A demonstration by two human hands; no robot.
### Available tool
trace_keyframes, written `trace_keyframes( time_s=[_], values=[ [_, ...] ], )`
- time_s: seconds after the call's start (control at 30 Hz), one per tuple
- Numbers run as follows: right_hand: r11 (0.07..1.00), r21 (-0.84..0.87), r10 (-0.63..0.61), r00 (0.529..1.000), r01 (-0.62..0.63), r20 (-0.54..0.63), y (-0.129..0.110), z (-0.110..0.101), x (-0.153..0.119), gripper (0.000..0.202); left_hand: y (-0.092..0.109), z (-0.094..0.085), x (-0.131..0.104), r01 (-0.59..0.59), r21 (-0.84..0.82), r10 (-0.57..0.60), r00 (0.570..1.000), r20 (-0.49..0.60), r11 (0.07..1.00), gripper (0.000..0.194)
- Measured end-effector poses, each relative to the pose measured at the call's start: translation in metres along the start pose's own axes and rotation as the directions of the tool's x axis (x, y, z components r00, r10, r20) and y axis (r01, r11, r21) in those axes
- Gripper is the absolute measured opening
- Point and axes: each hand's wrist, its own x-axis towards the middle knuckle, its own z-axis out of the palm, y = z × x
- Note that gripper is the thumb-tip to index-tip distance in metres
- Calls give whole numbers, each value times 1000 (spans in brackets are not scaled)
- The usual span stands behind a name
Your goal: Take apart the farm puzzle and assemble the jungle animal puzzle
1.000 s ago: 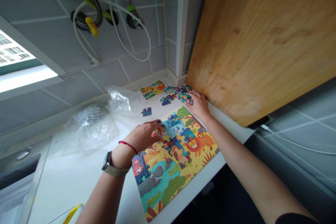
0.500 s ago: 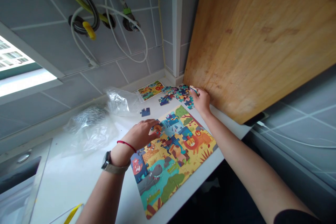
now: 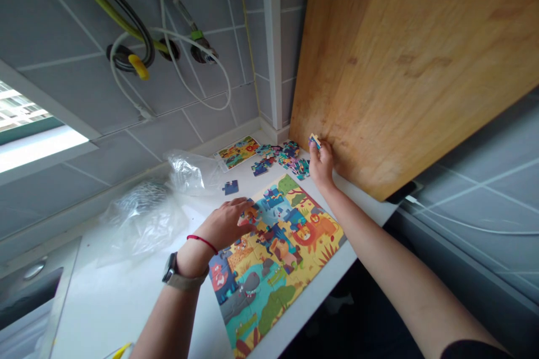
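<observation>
A colourful animal jigsaw [image 3: 273, 269] lies on the white counter, many of its pieces joined. My left hand [image 3: 229, 220] rests over its upper left part, fingers apart and curved, with nothing visibly gripped. Raised beside the wooden board, my right hand [image 3: 321, 164] pinches a puzzle piece [image 3: 314, 141] between thumb and fingers. Loose pieces [image 3: 288, 154] are heaped just left of that hand. A single dark blue piece [image 3: 230, 187] lies apart above my left hand. The small picture card [image 3: 238, 152] shows a similar animal scene.
Clear plastic bags [image 3: 145, 210] lie on the counter [image 3: 105, 286] at the left, near a metal sink edge [image 3: 67, 269]. A large wooden board [image 3: 400, 67] leans at the right. Hoses and a white cable hang on the tiled wall.
My right hand has lifted slightly away from the loose pieces, and the piece it holds has turned. My left hand stays over the jigsaw. The camera view has shifted a little.
</observation>
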Motion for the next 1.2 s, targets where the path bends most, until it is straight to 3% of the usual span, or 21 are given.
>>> trace_keyframes(
  time_s=[0.17,0.3,0.43,0.67,0.8,0.97,1.07,1.13,1.2],
  values=[
    [996,-61,-48,987,58,152,12,4,-2,43,-3,5,1,29,-16,-29,1000,-10,999,49],
    [977,-186,-59,969,105,240,9,3,-6,55,0,3,1,26,-42,-27,999,-29,999,47],
    [944,-301,-5,920,133,391,1,5,-10,34,2,-1,0,16,-38,-16,1000,-12,999,46],
    [887,-446,116,876,121,468,-9,17,1,45,-1,5,6,18,17,-16,997,-70,1000,50],
    [860,-500,172,863,103,475,-9,23,11,39,-2,2,7,31,20,-30,997,-70,999,43],
    [955,-295,89,921,29,379,0,25,16,40,-3,-6,8,138,19,-136,987,-80,990,40],
    [996,-79,73,951,-51,299,3,24,18,28,-3,-7,10,193,-43,-196,975,-107,980,33],
    [983,93,125,952,-157,278,0,23,17,26,-3,-6,11,209,-86,-219,968,-126,974,38],
    [928,261,167,922,-267,350,-10,22,11,33,-4,-4,13,226,-89,-237,963,-130,970,47]
  ],
)
